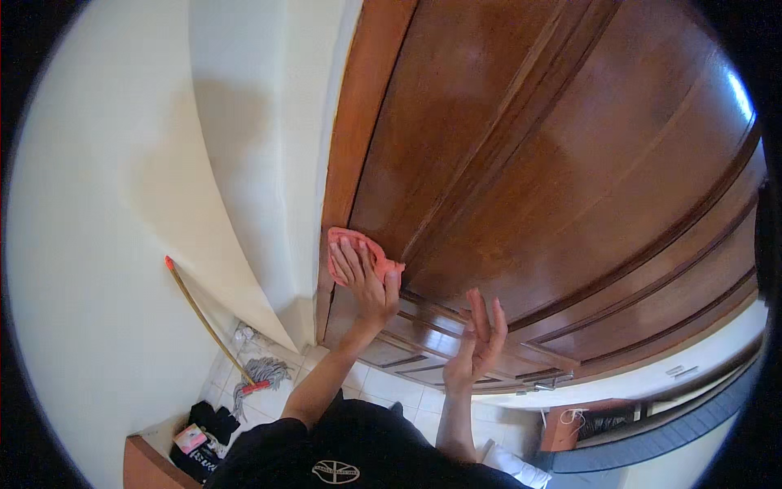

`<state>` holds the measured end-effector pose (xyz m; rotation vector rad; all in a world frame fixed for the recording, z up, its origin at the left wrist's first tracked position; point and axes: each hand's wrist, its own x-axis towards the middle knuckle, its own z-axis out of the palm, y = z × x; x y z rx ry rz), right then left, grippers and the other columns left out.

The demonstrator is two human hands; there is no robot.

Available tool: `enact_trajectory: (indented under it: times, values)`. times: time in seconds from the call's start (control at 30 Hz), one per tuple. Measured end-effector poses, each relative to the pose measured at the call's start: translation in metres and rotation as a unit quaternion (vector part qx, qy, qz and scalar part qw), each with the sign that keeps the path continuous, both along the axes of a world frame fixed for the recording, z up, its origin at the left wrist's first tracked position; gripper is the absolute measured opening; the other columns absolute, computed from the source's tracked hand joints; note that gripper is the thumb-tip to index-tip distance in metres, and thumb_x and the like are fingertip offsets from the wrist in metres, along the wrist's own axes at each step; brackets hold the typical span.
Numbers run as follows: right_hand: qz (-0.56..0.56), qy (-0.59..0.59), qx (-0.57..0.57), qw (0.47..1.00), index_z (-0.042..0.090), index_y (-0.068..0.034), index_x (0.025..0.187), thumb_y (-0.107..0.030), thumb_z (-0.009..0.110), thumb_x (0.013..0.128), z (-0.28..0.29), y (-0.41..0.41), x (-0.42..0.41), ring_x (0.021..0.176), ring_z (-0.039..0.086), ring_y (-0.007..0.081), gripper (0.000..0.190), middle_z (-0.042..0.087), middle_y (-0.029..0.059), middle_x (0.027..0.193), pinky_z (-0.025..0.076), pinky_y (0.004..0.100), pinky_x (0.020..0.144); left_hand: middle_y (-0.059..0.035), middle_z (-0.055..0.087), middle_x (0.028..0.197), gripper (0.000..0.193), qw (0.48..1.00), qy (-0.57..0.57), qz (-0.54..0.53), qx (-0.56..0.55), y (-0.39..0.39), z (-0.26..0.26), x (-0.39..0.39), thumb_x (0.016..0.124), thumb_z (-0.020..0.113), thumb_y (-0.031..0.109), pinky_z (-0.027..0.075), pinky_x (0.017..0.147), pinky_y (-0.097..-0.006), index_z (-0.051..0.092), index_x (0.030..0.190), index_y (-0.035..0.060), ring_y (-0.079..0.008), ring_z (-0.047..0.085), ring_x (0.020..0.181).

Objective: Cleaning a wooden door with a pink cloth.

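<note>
My left hand (366, 281) lies flat on a folded pink cloth (342, 235), pressing it against the left edge of a brown wooden door (519, 202), where the door meets its frame (360, 110). The fingers are spread over the cloth, and a loose corner sticks out to the right by the thumb. My right hand (479, 342) is raised in front of the door's lower part, fingers apart and slightly bent, with nothing in it. Whether it touches the door cannot be told.
A string mop (269, 370) with a red clamp leans by its handle on the white wall at the left. Black cloth items and a pink box (190, 437) lie at the lower left. A white bag-like item (516, 467) and a reddish-brown cabinet (559, 428) are at the lower right.
</note>
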<state>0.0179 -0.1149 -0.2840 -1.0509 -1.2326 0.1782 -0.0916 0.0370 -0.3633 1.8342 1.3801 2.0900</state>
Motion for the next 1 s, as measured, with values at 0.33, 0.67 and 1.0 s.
enact_trajectory:
  times: [0.33,0.67,1.0]
  values:
    - [-0.013,-0.025,0.007,1.0,0.04,0.002,0.153,-0.008,0.048,0.109,-0.001,0.0,-0.011,0.135,0.062,0.0324,0.045,0.064,0.0288,0.141,0.044,0.0397,0.113,-0.0275,0.027,0.169,0.074,0.994,0.101,-0.008,0.043,0.016,0.108,-0.028,0.103,0.055,0.049,0.011,0.124,-0.0672,0.04,0.162,0.0065,-0.0549,0.018,0.156]
    - [-0.048,0.0,-0.013,0.999,0.037,0.001,0.155,-0.011,0.047,0.11,0.0,-0.015,0.011,0.139,0.057,0.0375,0.047,0.062,0.0298,0.143,0.041,0.0461,0.117,-0.0311,0.011,0.172,0.081,0.981,0.193,-0.012,0.022,0.002,0.052,-0.011,0.103,0.06,0.037,0.006,0.126,-0.0665,0.023,0.165,-0.0006,-0.0574,0.006,0.157]
    - [-0.017,-0.004,0.016,1.0,0.041,0.002,0.153,-0.012,0.049,0.111,0.008,-0.036,0.009,0.134,0.062,0.0349,0.045,0.065,0.0279,0.139,0.048,0.0444,0.109,-0.0295,0.012,0.173,0.082,0.992,0.125,0.028,0.02,0.01,-0.026,-0.008,0.104,0.059,0.041,0.009,0.125,-0.0673,0.022,0.168,0.0085,-0.054,0.009,0.158]
